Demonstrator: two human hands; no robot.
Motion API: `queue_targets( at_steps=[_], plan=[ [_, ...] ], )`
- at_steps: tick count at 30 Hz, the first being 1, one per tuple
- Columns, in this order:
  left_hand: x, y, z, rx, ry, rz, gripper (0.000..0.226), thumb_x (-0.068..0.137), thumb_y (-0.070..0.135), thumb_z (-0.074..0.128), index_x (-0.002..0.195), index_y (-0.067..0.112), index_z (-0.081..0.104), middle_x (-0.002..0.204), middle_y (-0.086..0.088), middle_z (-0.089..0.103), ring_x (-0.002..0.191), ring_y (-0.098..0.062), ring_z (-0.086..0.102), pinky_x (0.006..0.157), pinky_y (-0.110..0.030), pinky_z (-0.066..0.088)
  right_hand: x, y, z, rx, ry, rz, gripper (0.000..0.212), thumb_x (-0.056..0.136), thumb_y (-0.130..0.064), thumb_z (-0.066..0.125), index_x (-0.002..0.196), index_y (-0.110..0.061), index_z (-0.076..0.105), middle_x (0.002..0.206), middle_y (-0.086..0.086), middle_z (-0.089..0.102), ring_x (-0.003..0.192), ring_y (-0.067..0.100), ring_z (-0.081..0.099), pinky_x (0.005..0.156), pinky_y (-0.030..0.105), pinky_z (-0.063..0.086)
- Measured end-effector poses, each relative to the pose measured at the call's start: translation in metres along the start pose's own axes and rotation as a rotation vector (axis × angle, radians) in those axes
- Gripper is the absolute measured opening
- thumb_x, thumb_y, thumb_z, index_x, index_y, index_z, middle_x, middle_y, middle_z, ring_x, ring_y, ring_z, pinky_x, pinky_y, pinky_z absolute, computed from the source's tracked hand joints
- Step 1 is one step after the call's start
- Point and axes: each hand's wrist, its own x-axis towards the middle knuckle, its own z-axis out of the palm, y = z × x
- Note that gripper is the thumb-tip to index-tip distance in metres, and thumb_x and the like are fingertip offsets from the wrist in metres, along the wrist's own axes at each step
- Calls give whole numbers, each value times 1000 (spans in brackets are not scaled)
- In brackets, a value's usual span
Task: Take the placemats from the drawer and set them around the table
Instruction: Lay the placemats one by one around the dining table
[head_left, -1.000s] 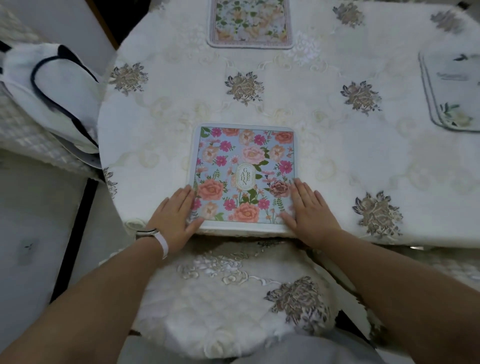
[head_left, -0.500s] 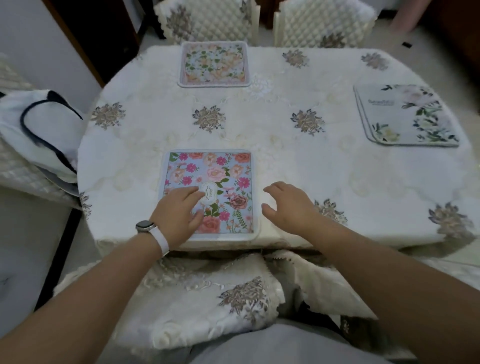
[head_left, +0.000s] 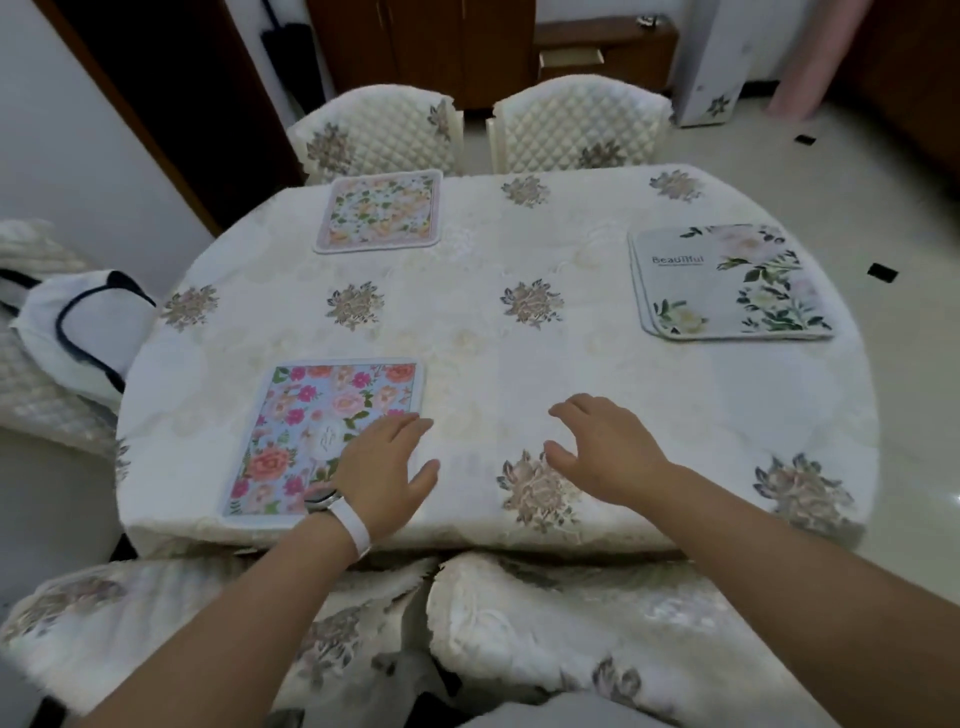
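A blue placemat with pink flowers (head_left: 311, 421) lies flat at the table's near left edge. My left hand (head_left: 384, 467) hovers over its right edge with relaxed fingers and holds nothing. My right hand (head_left: 602, 447) hangs above the bare tablecloth to the right, fingers loosely spread, empty. A pale pink floral placemat (head_left: 382, 210) lies at the far left side. At the right end, grey floral placemats (head_left: 727, 283) lie stacked, more than one edge showing.
The oval table (head_left: 519, 364) wears a cream embroidered cloth. Two quilted chairs (head_left: 379, 130) stand at the far side, two covered chair seats (head_left: 571, 623) right in front of me. A white bag (head_left: 83, 327) rests on a chair at left. An open drawer (head_left: 571, 57) shows in the far cabinet.
Both hands have lifted off the blue placemat and drifted right. My view has risen and pulled back, showing the whole table and far chairs.
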Motion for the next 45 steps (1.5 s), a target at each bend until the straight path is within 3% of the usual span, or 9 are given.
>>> queue_targets(
  at_steps=[3, 11, 23, 32, 38, 45],
  plan=[
    [10, 40, 9, -49, 17, -29, 65, 85, 52, 41, 137, 15, 51, 140, -5, 51, 130, -25, 45, 106, -40, 35, -14, 38, -10, 1, 3, 0, 55, 96, -49, 44, 144, -21, 45, 142, 0, 49, 126, 22, 47, 102, 38, 41],
    [18, 116, 32, 7, 16, 35, 58, 87, 49, 42, 134, 16, 53, 139, -6, 53, 129, -26, 46, 104, -43, 40, -47, 97, -19, 1, -21, 34, 55, 96, -50, 43, 142, -21, 45, 140, 0, 49, 124, 23, 46, 99, 38, 41],
    [35, 143, 44, 37, 14, 217, 63, 89, 56, 29, 134, 20, 53, 142, -4, 51, 131, -27, 44, 103, -46, 40, -88, 114, -34, -16, 45, 155, 54, 97, -50, 42, 142, -21, 47, 142, -2, 49, 126, 21, 45, 101, 37, 39],
    [60, 197, 64, 42, -47, 254, 65, 89, 59, 24, 140, 25, 46, 149, 0, 43, 136, -24, 38, 108, -44, 35, -101, 178, -56, -16, 103, 208, 54, 96, -51, 44, 141, -22, 48, 141, -3, 50, 126, 20, 46, 102, 37, 38],
    [95, 283, 75, 122, 4, 285, 60, 89, 54, 29, 132, 21, 55, 140, -4, 53, 129, -29, 47, 103, -47, 39, -122, 266, -74, 11, 147, 179, 52, 96, -50, 45, 140, -22, 49, 140, -3, 51, 125, 20, 47, 102, 38, 39],
    [137, 441, 104, 253, 13, 379, 55, 87, 49, 36, 123, 18, 63, 129, -8, 62, 117, -32, 58, 94, -49, 46, -185, 451, -126, 64, 192, 321, 55, 96, -50, 46, 143, -21, 46, 143, -2, 48, 130, 21, 43, 105, 38, 36]
  ],
)
